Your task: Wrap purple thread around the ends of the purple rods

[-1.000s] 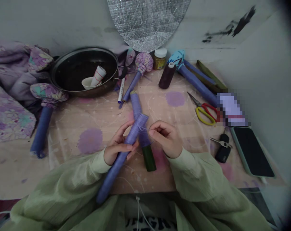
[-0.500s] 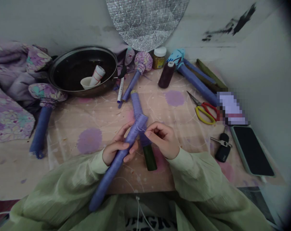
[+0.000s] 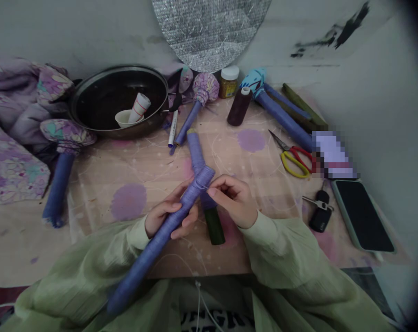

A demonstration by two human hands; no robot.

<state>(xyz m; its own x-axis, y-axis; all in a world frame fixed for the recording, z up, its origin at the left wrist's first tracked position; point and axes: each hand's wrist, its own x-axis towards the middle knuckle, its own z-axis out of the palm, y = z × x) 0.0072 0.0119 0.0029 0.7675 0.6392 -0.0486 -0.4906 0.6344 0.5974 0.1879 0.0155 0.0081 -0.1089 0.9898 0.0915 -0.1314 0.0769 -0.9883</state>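
My left hand [image 3: 160,216] is closed round a long stick wrapped in purple thread [image 3: 170,226], which slants from my lap up to the right. By the stick's upper end, my right hand [image 3: 237,201] pinches a thin loose thread [image 3: 203,187] running to the wrapping. Under that end lies another purple-wrapped piece [image 3: 196,150] with a bare dark green end [image 3: 215,227], partly covered by the held stick and my fingers.
Scissors [image 3: 295,161], keys [image 3: 320,212] and a phone [image 3: 364,216] lie right. Behind stand a dark thread spool [image 3: 240,109] and a jar [image 3: 229,83]. A wok [image 3: 91,103] holds cups. Cloth-headed sticks [image 3: 60,184] lie left and at the back; a marker [image 3: 173,129] lies mid-table.
The held stick's lower end has swung left and down, its upper end shifting slightly right. My left hand has moved a little left with it. My right hand stays nearly still.
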